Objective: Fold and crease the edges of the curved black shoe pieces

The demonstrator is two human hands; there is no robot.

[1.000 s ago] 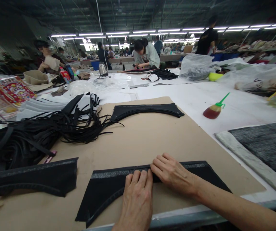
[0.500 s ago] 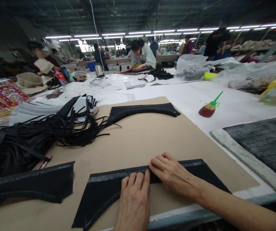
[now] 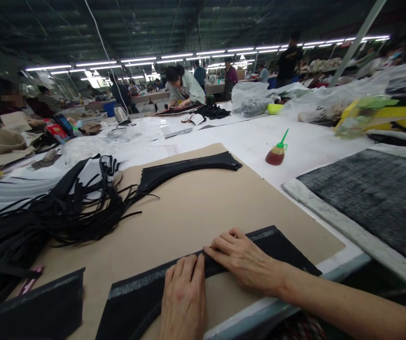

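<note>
A curved black material piece [image 3: 280,248] with a pale glued band along its upper edge lies near the front of a brown cardboard sheet [image 3: 195,212]. My left hand [image 3: 183,297] lies flat on it, fingers stretched forward to the band. My right hand [image 3: 241,259] rests beside it with fingers bent, fingertips pressing the same edge. Neither hand grips anything.
A second black piece [image 3: 32,311] lies at the lower left. A pile of black strips [image 3: 57,212] and a stack of curved black pieces [image 3: 188,167] lie further back. A glue bottle with green nozzle [image 3: 276,153] and a grey slab [image 3: 369,198] sit right. Other people work at far tables.
The view has swung right and tilted, so everything sits lower and further left in the picture. Both hands stay pressed on the same edge of the black piece.
</note>
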